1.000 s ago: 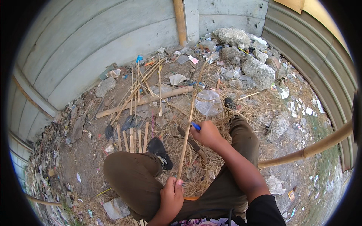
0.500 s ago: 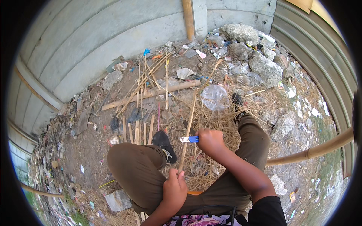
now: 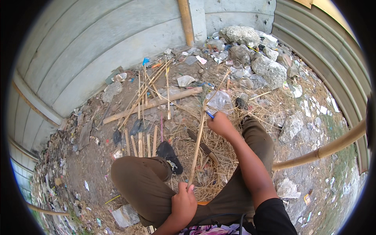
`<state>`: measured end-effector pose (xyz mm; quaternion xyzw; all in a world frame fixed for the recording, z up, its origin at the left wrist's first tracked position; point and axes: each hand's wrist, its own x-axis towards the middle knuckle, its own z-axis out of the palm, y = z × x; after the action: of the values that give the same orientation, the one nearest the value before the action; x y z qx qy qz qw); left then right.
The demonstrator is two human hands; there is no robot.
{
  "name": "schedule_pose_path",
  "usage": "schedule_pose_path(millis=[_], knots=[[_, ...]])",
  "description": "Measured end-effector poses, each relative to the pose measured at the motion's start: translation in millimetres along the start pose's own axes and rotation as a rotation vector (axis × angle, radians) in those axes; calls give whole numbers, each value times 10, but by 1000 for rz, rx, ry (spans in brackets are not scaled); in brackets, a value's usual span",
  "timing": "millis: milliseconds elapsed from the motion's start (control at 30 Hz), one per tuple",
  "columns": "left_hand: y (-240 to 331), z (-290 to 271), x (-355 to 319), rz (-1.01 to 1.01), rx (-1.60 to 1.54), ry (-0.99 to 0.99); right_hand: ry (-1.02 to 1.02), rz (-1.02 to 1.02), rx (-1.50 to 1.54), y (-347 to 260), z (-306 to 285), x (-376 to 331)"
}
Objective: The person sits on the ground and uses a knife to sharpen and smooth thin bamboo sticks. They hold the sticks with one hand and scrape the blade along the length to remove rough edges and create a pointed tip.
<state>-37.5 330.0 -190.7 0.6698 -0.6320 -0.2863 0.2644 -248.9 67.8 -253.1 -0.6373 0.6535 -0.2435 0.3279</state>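
My left hand (image 3: pixel 184 204) is closed around the near end of a long, thin bamboo strip (image 3: pixel 198 150), close to my left thigh. The strip slants up and away from me between my knees. Farther along it, my right hand (image 3: pixel 221 124) grips a blue utility knife (image 3: pixel 210 114). The knife lies against the strip; most of it is hidden by the fist, and its blade cannot be made out. On the straw between my feet rests a dark blade with a curved wooden handle (image 3: pixel 213 158).
Short bamboo pieces (image 3: pixel 140 144) lie left of my shoe. Beyond them, long thin sticks (image 3: pixel 150 88) cross a thick bamboo pole (image 3: pixel 156 102). A clear plastic bag (image 3: pixel 219 102), litter and rocks (image 3: pixel 269 71) lie farther off. Concrete panels (image 3: pixel 113 43) and corrugated sheeting (image 3: pixel 325 55) enclose the spot.
My right hand and the knife have moved away from me along the strip, toward its far end. My left hand keeps its hold. The curved-handled blade on the ground now shows more fully.
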Motion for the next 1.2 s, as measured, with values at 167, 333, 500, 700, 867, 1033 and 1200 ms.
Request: schedule_pose_path(millis=[167,333,500,700,867,1033,1200], knots=[[43,-91,37,-83,-267,-75,-334,-60,652,-75,-36,-72],[-103,-89,49,-118,-463,-53,134,-528,29,-381,365,-770],[-133,-97,46,-232,-688,-139,236,-857,-3,-365,472,-915],[-84,-147,46,-252,-688,-166,357,-908,-74,-338,502,-744],[-116,-125,48,-220,-722,-166,446,-881,-66,-414,527,-738],[-95,-122,62,-231,-731,-163,536,-913,-52,-470,557,-685],[-82,-84,102,-234,-735,-154,521,-827,-54,-439,608,-642]])
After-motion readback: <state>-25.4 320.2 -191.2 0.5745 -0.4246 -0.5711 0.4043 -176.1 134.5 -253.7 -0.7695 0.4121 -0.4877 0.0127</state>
